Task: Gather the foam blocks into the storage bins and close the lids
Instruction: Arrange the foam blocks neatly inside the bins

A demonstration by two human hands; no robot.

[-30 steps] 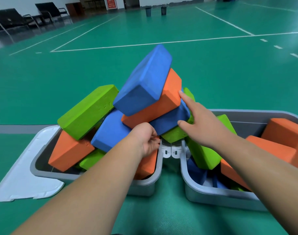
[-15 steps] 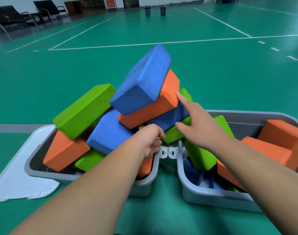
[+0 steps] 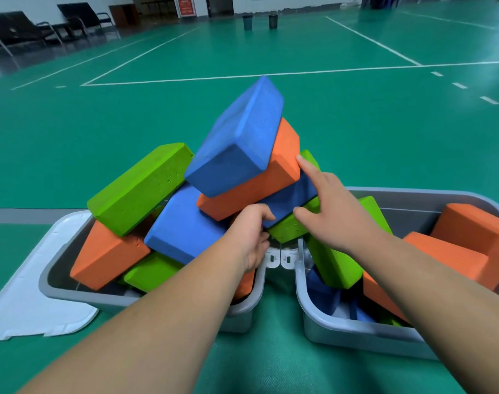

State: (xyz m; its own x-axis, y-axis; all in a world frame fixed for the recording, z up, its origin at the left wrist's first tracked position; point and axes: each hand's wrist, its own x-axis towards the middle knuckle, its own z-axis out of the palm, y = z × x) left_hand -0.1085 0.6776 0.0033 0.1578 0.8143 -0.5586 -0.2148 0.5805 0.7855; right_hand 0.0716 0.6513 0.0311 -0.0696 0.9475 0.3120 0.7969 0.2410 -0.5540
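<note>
Two grey storage bins stand side by side on the green floor, the left bin (image 3: 72,291) and the right bin (image 3: 356,334). Foam blocks are heaped high over the left bin: a top blue block (image 3: 236,140), an orange block (image 3: 259,177) under it, a green block (image 3: 140,189), a second blue block (image 3: 185,226) and a low orange block (image 3: 106,254). My left hand (image 3: 251,234) is curled under a blue block (image 3: 288,200) low in the heap. My right hand (image 3: 330,206) is spread, forefinger on the orange block's corner, thumb on a green block (image 3: 291,227).
A white lid (image 3: 29,297) lies flat on the floor left of the left bin. The right bin holds orange blocks (image 3: 475,237), a green block (image 3: 336,265) and blue ones below. Dark chairs (image 3: 20,29) and two small bins (image 3: 259,21) stand far away across the court.
My left hand has slid up from the bin's rim to the underside of the lower blue block. The right hand has stayed on the heap. The view has moved slightly closer.
</note>
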